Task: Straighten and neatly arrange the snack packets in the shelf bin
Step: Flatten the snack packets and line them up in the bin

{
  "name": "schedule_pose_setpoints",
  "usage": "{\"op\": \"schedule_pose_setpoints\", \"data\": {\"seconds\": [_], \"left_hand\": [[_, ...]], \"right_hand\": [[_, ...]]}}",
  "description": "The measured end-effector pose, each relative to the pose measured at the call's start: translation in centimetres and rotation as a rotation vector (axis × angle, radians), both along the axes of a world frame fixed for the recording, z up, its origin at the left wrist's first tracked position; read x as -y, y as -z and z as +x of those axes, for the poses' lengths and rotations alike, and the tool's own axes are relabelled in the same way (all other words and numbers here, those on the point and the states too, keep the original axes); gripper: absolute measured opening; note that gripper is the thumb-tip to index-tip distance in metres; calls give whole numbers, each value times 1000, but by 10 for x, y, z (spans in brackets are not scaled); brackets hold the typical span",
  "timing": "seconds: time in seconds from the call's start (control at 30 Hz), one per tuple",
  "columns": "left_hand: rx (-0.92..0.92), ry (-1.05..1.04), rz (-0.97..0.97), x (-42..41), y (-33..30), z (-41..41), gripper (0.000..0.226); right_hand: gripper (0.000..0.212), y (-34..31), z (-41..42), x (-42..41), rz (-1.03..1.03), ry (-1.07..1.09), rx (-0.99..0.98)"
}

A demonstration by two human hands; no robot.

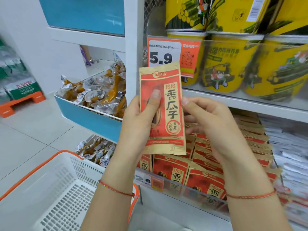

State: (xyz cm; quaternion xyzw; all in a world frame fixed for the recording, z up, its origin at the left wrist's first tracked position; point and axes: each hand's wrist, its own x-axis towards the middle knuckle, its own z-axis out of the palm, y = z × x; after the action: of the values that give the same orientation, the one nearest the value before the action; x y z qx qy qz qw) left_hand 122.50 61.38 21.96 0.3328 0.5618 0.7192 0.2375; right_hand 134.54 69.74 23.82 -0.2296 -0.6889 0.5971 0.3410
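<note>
My left hand [141, 120] holds a red and tan sunflower-seed packet [168, 97] upright in front of the shelf, thumb on its printed face and fingers behind it. My right hand [208, 120] is at the packet's right edge with curled fingers; whether they pinch the edge I cannot tell. Below both hands, the shelf bin [196, 190] has a clear front lip and holds several rows of the same packets [170, 170] standing on edge, some leaning.
Yellow snack tubs [233, 64] fill the shelf above, behind a 5.9 price tag [164, 52]. Blue bins of clear-wrapped snacks [98, 95] stand at left. A white basket with orange rim [55, 189] sits at lower left. White packets [290, 147] lie at right.
</note>
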Motion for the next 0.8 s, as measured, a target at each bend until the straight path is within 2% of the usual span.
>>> {"op": "schedule_pose_setpoints", "data": {"seconds": [0.17, 0.3, 0.43, 0.67, 0.8], "left_hand": [[13, -153, -44, -3, 6, 5, 43], [40, -146, -33, -12, 6, 12, 55], [104, -37, -70, -19, 9, 13, 42], [106, -44, -159, -16, 13, 10, 59], [201, 79, -101, -12, 14, 10, 55]], "right_hand": [[28, 4, -10, -3, -32, -38, 7], [42, 0, -11, -8, -65, -7, -48], [32, -3, -10, -10, -89, 48, -116], [25, -13, -12, 1, -48, 101, -198], [18, -15, -14, 12, -18, 94, -254]]}}
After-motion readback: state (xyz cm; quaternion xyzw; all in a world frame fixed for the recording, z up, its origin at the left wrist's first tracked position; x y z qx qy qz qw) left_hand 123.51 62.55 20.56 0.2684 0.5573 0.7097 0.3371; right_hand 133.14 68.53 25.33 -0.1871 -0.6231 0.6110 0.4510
